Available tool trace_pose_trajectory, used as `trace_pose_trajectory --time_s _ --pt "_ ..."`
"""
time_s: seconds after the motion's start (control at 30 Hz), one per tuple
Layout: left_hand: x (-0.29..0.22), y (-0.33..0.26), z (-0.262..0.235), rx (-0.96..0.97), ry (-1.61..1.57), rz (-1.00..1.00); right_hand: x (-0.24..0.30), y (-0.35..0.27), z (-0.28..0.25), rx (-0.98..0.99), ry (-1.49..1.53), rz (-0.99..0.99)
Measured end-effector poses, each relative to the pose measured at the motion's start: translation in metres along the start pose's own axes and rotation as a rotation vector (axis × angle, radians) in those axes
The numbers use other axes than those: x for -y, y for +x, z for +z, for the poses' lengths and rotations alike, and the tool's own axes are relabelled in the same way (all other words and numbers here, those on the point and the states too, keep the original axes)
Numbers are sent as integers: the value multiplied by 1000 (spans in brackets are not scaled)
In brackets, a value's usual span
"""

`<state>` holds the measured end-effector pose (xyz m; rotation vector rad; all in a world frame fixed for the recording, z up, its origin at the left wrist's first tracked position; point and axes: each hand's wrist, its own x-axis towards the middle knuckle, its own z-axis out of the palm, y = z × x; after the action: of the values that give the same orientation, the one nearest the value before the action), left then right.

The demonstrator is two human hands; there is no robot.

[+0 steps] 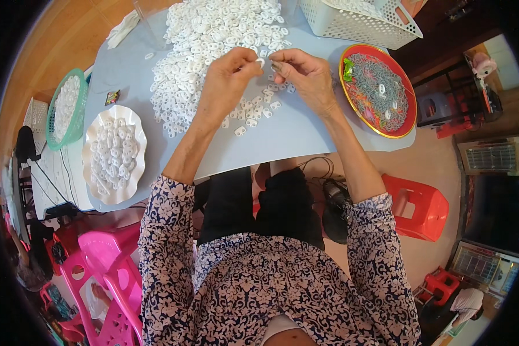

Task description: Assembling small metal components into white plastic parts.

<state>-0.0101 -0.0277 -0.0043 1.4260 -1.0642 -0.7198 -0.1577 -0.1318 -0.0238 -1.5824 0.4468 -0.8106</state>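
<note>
My left hand [228, 78] pinches a small white plastic piece [260, 61] between thumb and fingertips. My right hand [305, 72] meets it from the right, its fingers closed on a small metal part [275, 65]. Both hands hover over a big heap of white plastic pieces [205, 40] spread on the pale blue table [294, 130]. A red round tray [379, 89] full of thin grey metal parts, with a few white pieces on top, lies just right of my right hand.
A white scalloped dish [114, 153] of white pieces and a green basket [67, 108] sit at the left. A white lattice basket [360, 20] stands at the back right. A red stool [418, 207] and pink stools [106, 271] flank my legs.
</note>
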Motion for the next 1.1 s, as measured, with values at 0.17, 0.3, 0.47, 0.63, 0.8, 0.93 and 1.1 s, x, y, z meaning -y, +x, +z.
trace_pose_trajectory --time_s 0.17,0.3,0.47,0.63,0.8,0.93,1.1 --pt "2 1 -3 -5 -237 -25 9 -3 5 154 89 29" --pt "4 4 -6 74 -95 -22 10 -3 7 164 111 39" --pt "-2 -1 -2 114 53 22 8 -1 5 98 101 -15" --pt "-3 0 2 22 -152 19 12 -3 6 116 152 -11" --pt "-1 -2 6 12 -216 -66 6 -1 4 116 219 -17" --pt "-2 -1 2 36 -174 -68 9 -1 4 10 206 -26" --pt "5 -1 -3 36 -266 -105 8 -2 6 32 136 -4"
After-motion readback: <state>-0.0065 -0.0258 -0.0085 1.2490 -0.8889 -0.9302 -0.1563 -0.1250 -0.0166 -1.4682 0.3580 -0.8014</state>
